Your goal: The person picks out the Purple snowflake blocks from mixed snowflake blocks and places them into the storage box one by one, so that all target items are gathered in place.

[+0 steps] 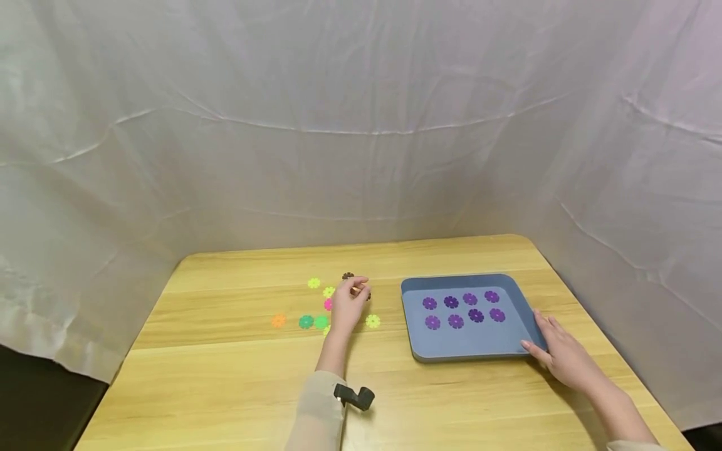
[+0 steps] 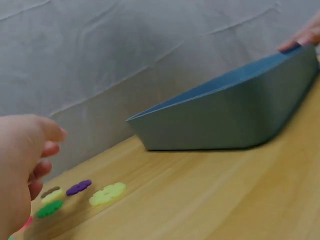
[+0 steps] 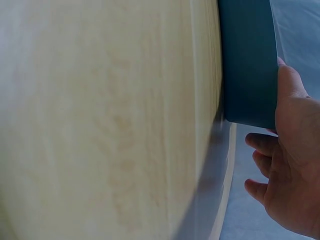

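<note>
My left hand [image 1: 348, 304] hovers over a loose group of flower-shaped plastic discs on the table, its fingers bent and nothing visible in them. Around it lie an orange disc [image 1: 279, 321], a teal disc [image 1: 306, 321], a pink disc [image 1: 328, 304] and a yellow disc [image 1: 373, 321]. A purple disc [image 2: 79, 187] shows near that hand in the left wrist view. Two rows of purple discs [image 1: 455, 321] lie flat in a blue-grey tray [image 1: 468, 347]. My right hand [image 1: 566, 354] holds the tray's near right corner, with the thumb on the rim [image 3: 276, 60].
The wooden table [image 1: 225, 388] carries everything. Pale cloth [image 1: 361, 175] hangs behind it and on both sides. A black camera mount [image 1: 354, 397] sits on the left wrist. Bare wood lies between the disc group and the tray.
</note>
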### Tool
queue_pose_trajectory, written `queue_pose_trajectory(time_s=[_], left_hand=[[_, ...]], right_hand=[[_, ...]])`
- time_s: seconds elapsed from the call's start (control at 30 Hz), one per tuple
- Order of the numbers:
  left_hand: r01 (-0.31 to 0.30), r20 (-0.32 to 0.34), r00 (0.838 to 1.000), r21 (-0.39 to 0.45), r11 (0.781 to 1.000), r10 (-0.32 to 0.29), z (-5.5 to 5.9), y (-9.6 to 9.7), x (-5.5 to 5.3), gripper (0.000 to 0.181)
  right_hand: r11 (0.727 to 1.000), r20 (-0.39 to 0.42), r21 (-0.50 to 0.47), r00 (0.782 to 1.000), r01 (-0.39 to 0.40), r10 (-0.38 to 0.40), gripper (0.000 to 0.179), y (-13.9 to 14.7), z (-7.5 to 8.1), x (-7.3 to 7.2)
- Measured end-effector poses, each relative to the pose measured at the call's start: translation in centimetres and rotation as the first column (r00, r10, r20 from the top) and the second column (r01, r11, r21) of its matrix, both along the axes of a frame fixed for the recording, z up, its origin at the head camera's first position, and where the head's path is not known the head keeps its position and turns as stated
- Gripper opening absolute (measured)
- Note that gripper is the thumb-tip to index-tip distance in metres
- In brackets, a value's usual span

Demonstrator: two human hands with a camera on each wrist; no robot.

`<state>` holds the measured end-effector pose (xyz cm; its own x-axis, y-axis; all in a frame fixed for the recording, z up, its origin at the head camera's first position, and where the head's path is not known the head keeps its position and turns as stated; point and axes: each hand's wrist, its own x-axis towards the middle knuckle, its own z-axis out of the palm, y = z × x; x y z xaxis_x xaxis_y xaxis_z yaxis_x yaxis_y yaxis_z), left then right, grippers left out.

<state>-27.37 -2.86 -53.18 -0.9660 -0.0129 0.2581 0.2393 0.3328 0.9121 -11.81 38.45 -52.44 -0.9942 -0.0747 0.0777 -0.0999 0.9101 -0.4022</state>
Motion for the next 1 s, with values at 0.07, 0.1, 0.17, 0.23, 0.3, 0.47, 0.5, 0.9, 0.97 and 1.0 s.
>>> queue_pose_trajectory(time_s=[0.07, 0.1, 0.17, 0.23, 0.3, 0.47, 0.5, 0.9, 0.97, 1.0], left_hand=[[0.008, 0.030, 1.000, -0.051, 0.999, -0.007, -0.1, -0.3, -0.1, 0.024], [0.014, 0.043, 0.999, -0.075, 0.997, -0.011, -0.2, -0.4, -0.1, 0.025], [0.020, 0.059, 0.998, -0.126, 0.992, -0.013, -0.4, -0.5, 0.0, 0.027], [0.014, 0.065, 0.998, -0.173, 0.985, -0.003, -0.5, -0.5, 0.0, 0.029], [-0.001, 0.074, 0.997, -0.214, 0.977, 0.017, -0.7, -0.4, 0.1, 0.031], [-0.030, 0.082, 0.995, -0.303, 0.952, 0.058, -1.0, -0.2, 0.2, 0.035], [-0.034, 0.081, 0.995, -0.329, 0.944, 0.064, -1.1, -0.2, 0.1, 0.036], [-0.044, 0.053, 0.996, -0.436, 0.899, 0.074, -1.3, 0.0, -0.2, 0.033], [-0.034, 0.059, 0.996, -0.427, 0.904, 0.065, -1.4, -0.1, -0.1, 0.032], [-0.028, 0.066, 0.996, -0.421, 0.907, 0.061, -1.5, -0.1, 0.0, 0.032]], right_hand=[[1.000, 0.001, 0.000, 1.000, 0.001, -0.001, 0.080, 0.0, 0.0, 0.0], [1.000, 0.000, 0.000, 1.000, 0.001, -0.001, 0.080, 0.0, 0.0, 0.0], [1.000, 0.005, 0.001, 1.000, 0.003, -0.003, 0.080, 0.0, 0.0, 0.0], [1.000, 0.009, 0.001, 1.000, 0.005, -0.005, 0.080, 0.1, 0.0, 0.0], [1.000, 0.009, 0.002, 1.000, 0.005, -0.005, 0.080, 0.1, 0.1, 0.0], [1.000, -0.001, 0.010, 1.000, 0.005, -0.005, 0.080, 0.0, 0.2, 0.0], [1.000, -0.002, 0.009, 1.000, 0.005, -0.005, 0.080, -0.1, 0.2, 0.0], [1.000, -0.007, -0.001, 1.000, 0.005, -0.005, 0.079, -0.3, 0.4, -0.1], [1.000, -0.014, -0.001, 1.000, 0.006, -0.006, 0.079, -0.3, 0.2, 0.0], [1.000, -0.012, -0.001, 1.000, 0.004, -0.004, 0.079, -0.2, 0.1, 0.1]])
